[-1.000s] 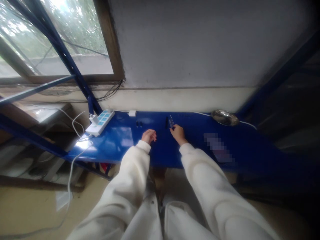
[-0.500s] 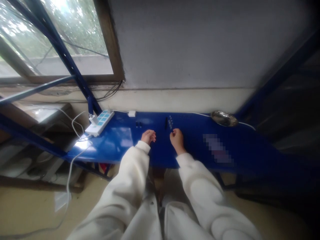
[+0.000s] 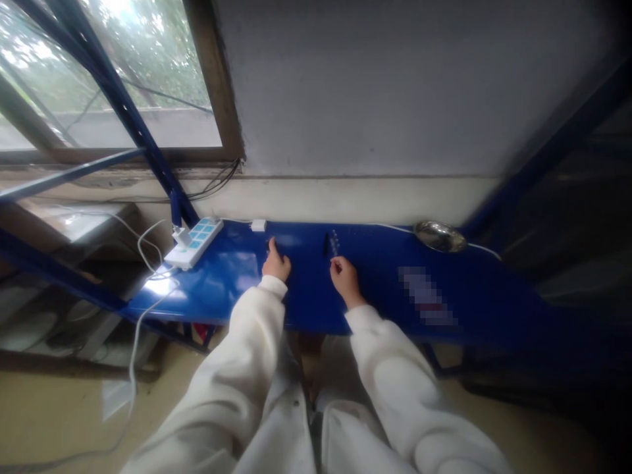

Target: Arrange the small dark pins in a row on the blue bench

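Observation:
My left hand (image 3: 275, 266) reaches forward on the blue table (image 3: 375, 283), its fingertips at two small dark parts (image 3: 270, 245) near the back; whether it grips one I cannot tell. My right hand (image 3: 344, 279) rests on the table with fingers curled in a pinch, just in front of a thin dark stick (image 3: 325, 244) and a short row of small clear pieces (image 3: 334, 243). What the pinch holds, if anything, is too small to see. Both arms wear white sleeves.
A white power strip (image 3: 192, 242) with blue sockets and white cables lies at the table's left end, a small white adapter (image 3: 258, 226) behind. A shiny metal dish (image 3: 439, 236) sits at the back right. Blue frame bars and a window stand to the left.
My left hand has moved forward and left to the two dark parts. My right hand drew back from the clear pieces toward me and curled its fingers.

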`<state>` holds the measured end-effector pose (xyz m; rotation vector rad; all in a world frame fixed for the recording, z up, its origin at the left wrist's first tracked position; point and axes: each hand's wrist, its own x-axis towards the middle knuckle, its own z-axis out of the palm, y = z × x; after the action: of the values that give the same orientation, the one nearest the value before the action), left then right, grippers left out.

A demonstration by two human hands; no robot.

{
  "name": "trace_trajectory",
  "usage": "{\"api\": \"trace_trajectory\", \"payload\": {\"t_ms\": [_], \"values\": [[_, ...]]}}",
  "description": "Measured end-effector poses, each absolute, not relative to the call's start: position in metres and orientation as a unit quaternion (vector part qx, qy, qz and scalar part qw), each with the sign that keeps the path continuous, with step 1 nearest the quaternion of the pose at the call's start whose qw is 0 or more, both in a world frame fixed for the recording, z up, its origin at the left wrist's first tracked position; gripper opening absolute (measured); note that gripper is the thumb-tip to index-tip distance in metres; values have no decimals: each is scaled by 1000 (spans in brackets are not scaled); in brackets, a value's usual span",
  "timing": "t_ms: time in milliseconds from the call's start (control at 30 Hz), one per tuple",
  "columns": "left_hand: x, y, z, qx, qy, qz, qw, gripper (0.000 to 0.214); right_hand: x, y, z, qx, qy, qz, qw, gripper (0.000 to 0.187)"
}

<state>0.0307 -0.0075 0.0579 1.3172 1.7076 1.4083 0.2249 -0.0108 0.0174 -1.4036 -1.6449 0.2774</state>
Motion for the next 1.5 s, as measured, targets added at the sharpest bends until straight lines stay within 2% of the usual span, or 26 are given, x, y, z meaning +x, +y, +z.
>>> {"api": "trace_trajectory", "payload": {"t_ms": [267,433,567,800,900,1033,1267,1500], "values": [[26,10,63,532,708,407,224,76,225,-12,18,-559,-670,113,476,18],[23,20,68,593,756,227,158,75,225,-11,15,-538,-668,104,503,18],[22,26,69,611,764,168,122,66,225,-11,14,-526,-674,102,509,18],[24,34,59,610,751,229,109,30,224,-11,14,-525,-675,105,509,17],[27,33,50,624,702,303,163,20,224,-10,14,-526,-675,106,507,17],[35,22,40,591,630,401,304,13,224,-11,15,-525,-672,105,512,17],[43,-5,38,476,459,520,541,36,211,-14,27,-495,-675,117,534,19],[41,-10,42,454,384,500,630,44,175,-15,45,-509,-697,127,488,31]]}}
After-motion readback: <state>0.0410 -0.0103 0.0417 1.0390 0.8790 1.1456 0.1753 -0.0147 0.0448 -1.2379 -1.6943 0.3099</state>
